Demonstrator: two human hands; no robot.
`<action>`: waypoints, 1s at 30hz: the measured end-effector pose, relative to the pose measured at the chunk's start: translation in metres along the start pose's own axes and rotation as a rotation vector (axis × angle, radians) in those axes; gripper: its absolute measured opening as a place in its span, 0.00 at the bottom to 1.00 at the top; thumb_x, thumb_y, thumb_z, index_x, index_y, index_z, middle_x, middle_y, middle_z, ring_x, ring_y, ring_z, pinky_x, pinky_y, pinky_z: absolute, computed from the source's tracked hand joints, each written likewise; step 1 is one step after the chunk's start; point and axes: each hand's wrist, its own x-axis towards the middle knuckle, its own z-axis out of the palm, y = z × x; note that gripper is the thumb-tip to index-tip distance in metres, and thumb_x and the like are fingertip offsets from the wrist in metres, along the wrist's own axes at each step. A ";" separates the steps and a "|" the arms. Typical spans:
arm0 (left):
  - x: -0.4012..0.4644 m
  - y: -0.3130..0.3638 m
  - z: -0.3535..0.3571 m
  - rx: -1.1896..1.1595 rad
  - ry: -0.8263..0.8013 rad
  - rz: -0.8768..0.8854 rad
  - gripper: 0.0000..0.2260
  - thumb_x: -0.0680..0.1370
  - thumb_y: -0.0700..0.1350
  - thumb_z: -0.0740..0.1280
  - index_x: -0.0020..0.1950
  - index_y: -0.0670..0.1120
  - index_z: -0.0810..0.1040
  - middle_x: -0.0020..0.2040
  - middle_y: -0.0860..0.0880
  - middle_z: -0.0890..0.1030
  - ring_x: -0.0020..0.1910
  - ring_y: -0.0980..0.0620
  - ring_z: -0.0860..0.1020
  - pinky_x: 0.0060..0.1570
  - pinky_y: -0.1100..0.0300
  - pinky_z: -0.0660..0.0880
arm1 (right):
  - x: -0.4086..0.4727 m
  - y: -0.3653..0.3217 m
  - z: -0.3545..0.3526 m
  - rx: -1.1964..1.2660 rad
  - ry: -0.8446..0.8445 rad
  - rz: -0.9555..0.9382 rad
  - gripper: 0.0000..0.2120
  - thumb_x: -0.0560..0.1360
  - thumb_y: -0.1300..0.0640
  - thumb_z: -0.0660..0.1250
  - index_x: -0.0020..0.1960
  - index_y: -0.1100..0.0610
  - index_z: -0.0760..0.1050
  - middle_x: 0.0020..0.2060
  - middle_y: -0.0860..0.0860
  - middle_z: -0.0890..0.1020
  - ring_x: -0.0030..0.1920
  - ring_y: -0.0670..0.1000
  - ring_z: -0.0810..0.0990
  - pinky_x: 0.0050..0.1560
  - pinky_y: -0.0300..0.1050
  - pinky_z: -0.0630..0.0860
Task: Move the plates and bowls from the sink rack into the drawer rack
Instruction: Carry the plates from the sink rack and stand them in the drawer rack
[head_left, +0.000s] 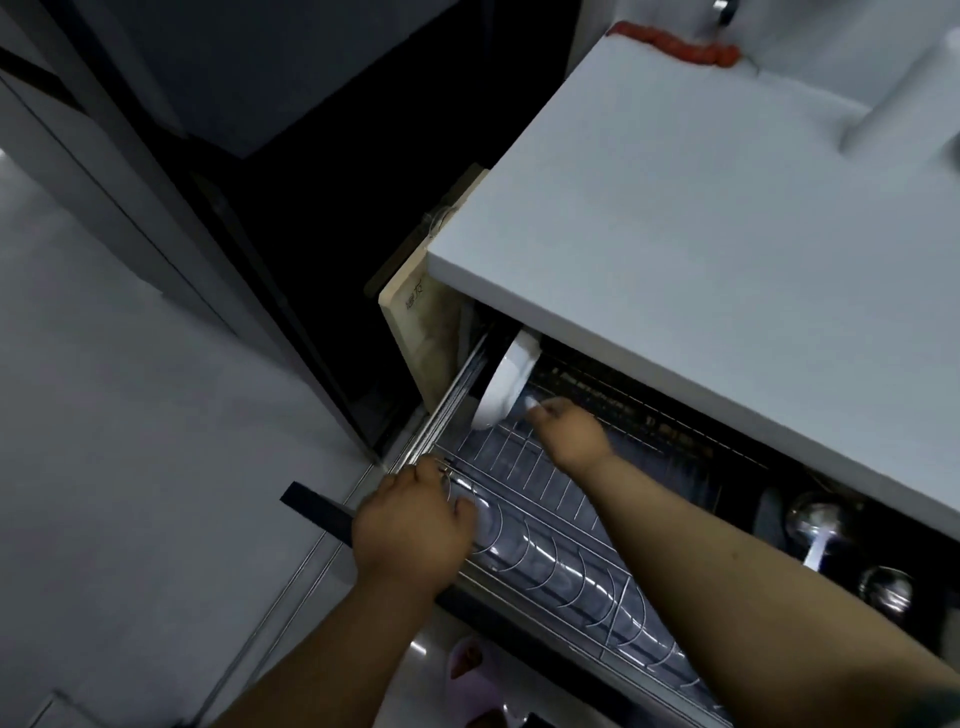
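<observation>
1. Right hand (569, 434): the fingers are curled around the lower rim of a white plate (506, 382), pinching it. The plate stands on edge, tilted, at the far left end of the drawer rack (545, 525), partly under the countertop (701, 260); it is probably being seated in an end slot so that later pieces can fill the wires nearer the wrist.
2. Left hand (415, 525): the fingers are curled over the rack's front left corner, gripping the wire frame. The likely purpose is to steady the pulled-out drawer while the plate goes in.
3. Between the two hands: rows of upright wire dividers with no dishes in them, over a glossy tray. Most of the transfer appears to remain.
4. Beyond the right forearm: steel ladles (815, 519) lie in a dark compartment beside the rack.
5. Past the plate, outside the drawer: a wooden board (415, 332) stands against the cabinet side.
6. The sink rack is out of view.
7. Below the left wrist: a pink slipper (470, 670) on the floor.
</observation>
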 end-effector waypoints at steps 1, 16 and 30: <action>0.000 0.001 -0.002 0.026 -0.025 -0.005 0.16 0.76 0.57 0.58 0.57 0.48 0.72 0.49 0.51 0.80 0.49 0.49 0.77 0.43 0.58 0.70 | -0.013 0.005 -0.005 0.012 0.013 -0.017 0.23 0.79 0.41 0.56 0.57 0.60 0.76 0.51 0.58 0.82 0.53 0.58 0.79 0.45 0.42 0.68; -0.039 0.161 -0.037 -0.232 -0.223 0.408 0.12 0.79 0.51 0.60 0.61 0.50 0.73 0.48 0.52 0.82 0.48 0.49 0.78 0.45 0.58 0.74 | -0.218 0.128 -0.161 0.080 0.472 -0.145 0.18 0.78 0.46 0.61 0.65 0.53 0.73 0.57 0.48 0.78 0.57 0.47 0.76 0.54 0.40 0.70; -0.233 0.469 -0.014 -0.171 -0.263 0.952 0.12 0.78 0.52 0.61 0.60 0.51 0.73 0.49 0.54 0.80 0.50 0.50 0.77 0.49 0.55 0.75 | -0.438 0.390 -0.287 0.228 0.964 0.112 0.18 0.78 0.47 0.62 0.64 0.54 0.74 0.56 0.49 0.78 0.52 0.42 0.73 0.52 0.35 0.67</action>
